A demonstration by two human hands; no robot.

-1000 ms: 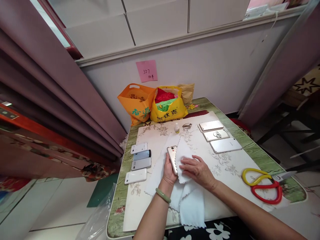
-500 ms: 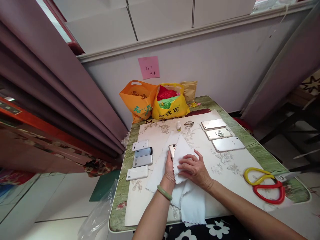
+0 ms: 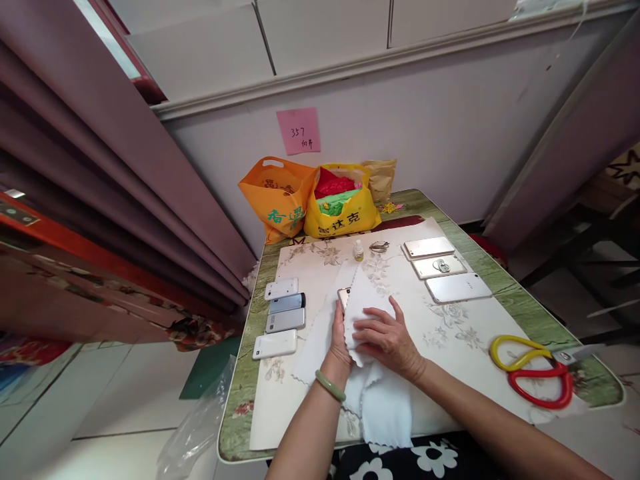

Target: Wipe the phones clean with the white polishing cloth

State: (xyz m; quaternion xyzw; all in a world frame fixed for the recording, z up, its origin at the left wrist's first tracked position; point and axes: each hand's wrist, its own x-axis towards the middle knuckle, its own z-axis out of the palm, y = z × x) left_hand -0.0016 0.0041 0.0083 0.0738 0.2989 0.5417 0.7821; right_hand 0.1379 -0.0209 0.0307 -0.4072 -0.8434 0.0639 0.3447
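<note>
the left hand (image 3: 340, 339) has a phone (image 3: 342, 298) in its grip, fingers closed around the side and lower part, and keeps it over the middle of the counter (image 3: 241, 400). only the top corner of the phone shows; a white cloth (image 3: 364, 303) with a zigzag edge covers the rest. the right hand (image 3: 387, 339) lies on that cloth with its grip loose, fingers half spread and thumb standing away from them, so the cloth is laid under the fingertips rather than clenched. whether those fingers press hard, i cannot tell.

the work on this phone looks to be partway: cloth and phone are together, the phone is in the hand and not set down. seven other phones lie on the pale flowered mat (image 3: 270, 408). four are in a column on the left, with a white phone (image 3: 275, 344) nearest the person; three are in a column on the right, with a silver phone (image 3: 459, 288) nearest. which of these are done and which are left, i cannot tell, as both groups are neatly laid.

beyond the hands stand a small bottle (image 3: 358, 251) and, just beside it, a pair of glasses (image 3: 379, 247). big scissors (image 3: 557, 368) lie at the right edge, apart from the hands.
</note>
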